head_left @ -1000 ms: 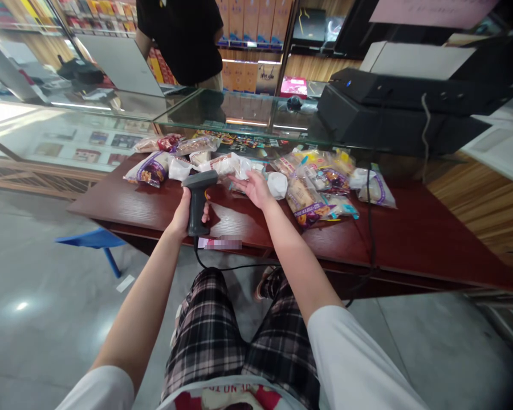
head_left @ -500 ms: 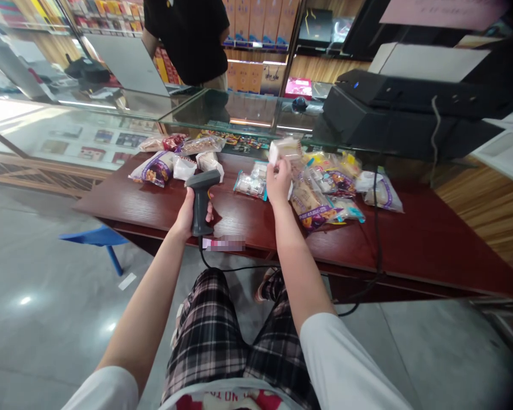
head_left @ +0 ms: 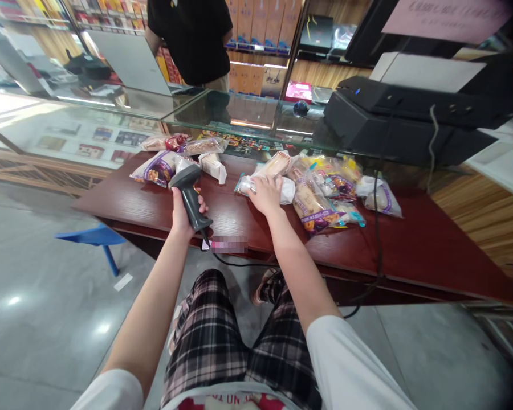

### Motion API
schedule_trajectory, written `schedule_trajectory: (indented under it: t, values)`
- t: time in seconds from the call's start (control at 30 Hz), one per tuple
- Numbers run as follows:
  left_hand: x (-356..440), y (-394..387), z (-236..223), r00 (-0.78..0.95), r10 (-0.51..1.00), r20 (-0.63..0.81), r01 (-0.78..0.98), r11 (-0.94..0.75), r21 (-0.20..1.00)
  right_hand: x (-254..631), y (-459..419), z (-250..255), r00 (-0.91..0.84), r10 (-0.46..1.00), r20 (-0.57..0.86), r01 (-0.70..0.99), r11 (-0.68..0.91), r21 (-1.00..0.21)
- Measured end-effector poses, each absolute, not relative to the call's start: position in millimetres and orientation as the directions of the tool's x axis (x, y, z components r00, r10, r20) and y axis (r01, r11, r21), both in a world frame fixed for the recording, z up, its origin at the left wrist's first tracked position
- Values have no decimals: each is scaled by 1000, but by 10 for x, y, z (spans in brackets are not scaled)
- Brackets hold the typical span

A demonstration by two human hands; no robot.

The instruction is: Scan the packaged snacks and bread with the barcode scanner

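Note:
My left hand (head_left: 186, 213) is wrapped round the grip of a dark barcode scanner (head_left: 188, 193), tilted with its head toward the upper left. A purple-and-clear bread bag (head_left: 156, 168) and white-wrapped packets, one of them a white paper packet (head_left: 214, 166), lie just beyond it. My right hand (head_left: 265, 196) rests palm down with fingers spread over a white packet (head_left: 287, 191) and a clear packet with blue edges (head_left: 244, 184). Its fingertips are partly lost against the wrapping. Just past them lies a bread packet with a striped edge (head_left: 276, 164).
The dark red table (head_left: 410, 245) carries a pile of bagged breads (head_left: 314, 202) on the right. Behind stand a glass display counter (head_left: 239, 114) and a black machine (head_left: 367, 119). A black cable (head_left: 378, 228) hangs over the table. A person (head_left: 190, 40) stands behind the counter.
My right hand lifted the striped-edge bread packet, moved it right and let it go by the pile, then came down onto the white packet. The scanner has tilted leftward.

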State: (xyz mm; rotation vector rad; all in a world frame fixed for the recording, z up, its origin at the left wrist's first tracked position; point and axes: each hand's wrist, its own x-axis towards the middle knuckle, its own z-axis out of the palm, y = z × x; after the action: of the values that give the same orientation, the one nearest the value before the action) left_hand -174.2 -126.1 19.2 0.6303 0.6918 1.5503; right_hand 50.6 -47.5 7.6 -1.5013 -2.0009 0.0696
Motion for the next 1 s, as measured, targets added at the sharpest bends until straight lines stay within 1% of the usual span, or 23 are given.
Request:
schedule_trajectory:
  t: [0.07, 0.13, 0.2, 0.23, 0.3, 0.37, 0.4, 0.47, 0.53, 0.57, 0.6, 0.67, 0.73, 0.77, 0.8, 0.83, 0.9, 0.97, 1.0]
  values:
    - [-1783, -1243, 196, -124, 991, -53, -732, -55, 679, 497, -475, 71, -111, 887, 448, 870, 305, -388]
    - [-1820, -1233, 207, -119, 986, -117, -790, -23, 613, 475, -497, 108, -106, 880, 463, 881, 299, -367]
    - [-1846, -1224, 227, -77, 985, -152, -821, 23, 570, 428, -526, 154, -148, 853, 500, 860, 361, -361]
    - [-1857, -1216, 238, -50, 987, -153, -821, 47, 569, 390, -536, 171, -183, 836, 517, 837, 408, -364]
    - [-1883, -1181, 259, 16, 991, -135, -785, 95, 612, 281, -529, 179, -262, 811, 522, 778, 498, -383]
    - [-1930, -1113, 277, 88, 990, -111, -710, 140, 690, 128, -469, 161, -315, 816, 484, 731, 534, -424]
    - [-1963, -1068, 283, 118, 988, -99, -664, 153, 732, 40, -418, 147, -313, 832, 458, 723, 522, -453]
    - [-2042, -971, 288, 159, 984, -79, -580, 157, 799, -148, -287, 129, -245, 878, 412, 725, 448, -523]
    - [-2114, -891, 282, 165, 984, -69, -538, 149, 830, -330, -154, 132, -135, 919, 370, 717, 348, -604]
    - [-2140, -863, 275, 159, 985, -70, -533, 145, 834, -412, -100, 140, -92, 936, 340, 728, 296, -618]
    - [-2155, -845, 267, 147, 986, -74, -534, 142, 834, -483, -59, 150, -66, 947, 313, 755, 253, -605]
    - [-2157, -832, 246, 118, 989, -84, -529, 134, 838, -584, -20, 163, -58, 957, 283, 840, 200, -504]
    - [-2134, -837, 225, 109, 989, -96, -500, 138, 855, -620, -22, 158, -76, 950, 303, 903, 194, -383]
    - [-2120, -841, 216, 110, 989, -99, -486, 141, 862, -613, -28, 148, -85, 942, 324, 914, 203, -351]
    - [-2108, -844, 209, 111, 989, -100, -476, 141, 868, -592, -31, 136, -88, 935, 342, 912, 214, -350]
    - [-2098, -846, 204, 111, 989, -98, -469, 139, 872, -559, -28, 123, -83, 932, 353, 899, 223, -377]
    - [-2090, -845, 201, 106, 990, -97, -461, 135, 877, -473, 5, 100, -45, 937, 347, 833, 227, -505]
    - [-2091, -846, 203, 104, 990, -93, -460, 131, 878, -384, 73, 86, 32, 951, 308, 677, 206, -706]
    - [-2092, -849, 206, 105, 991, -86, -462, 125, 878, -346, 115, 82, 75, 958, 278, 548, 193, -814]
